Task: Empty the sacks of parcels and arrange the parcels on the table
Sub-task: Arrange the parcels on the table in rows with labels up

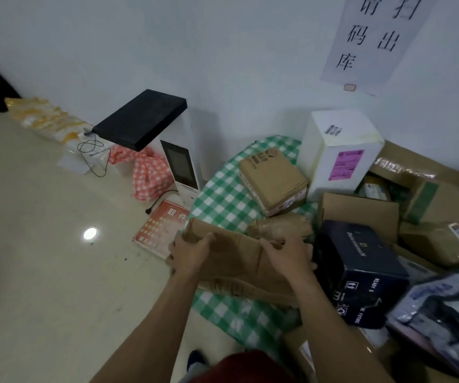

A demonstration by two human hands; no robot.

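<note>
Left hand and right hand each grip one end of the flat brown parcel, at the table's left edge. Best to lower it flat onto the bare check cloth, square to the edge, clear of the navy box and the small carton.

Left hand, right hand; both gripping

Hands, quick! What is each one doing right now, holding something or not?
Left hand: closed, holding the left end of the brown parcel.
Right hand: closed, holding the right end of the same brown parcel.
</note>
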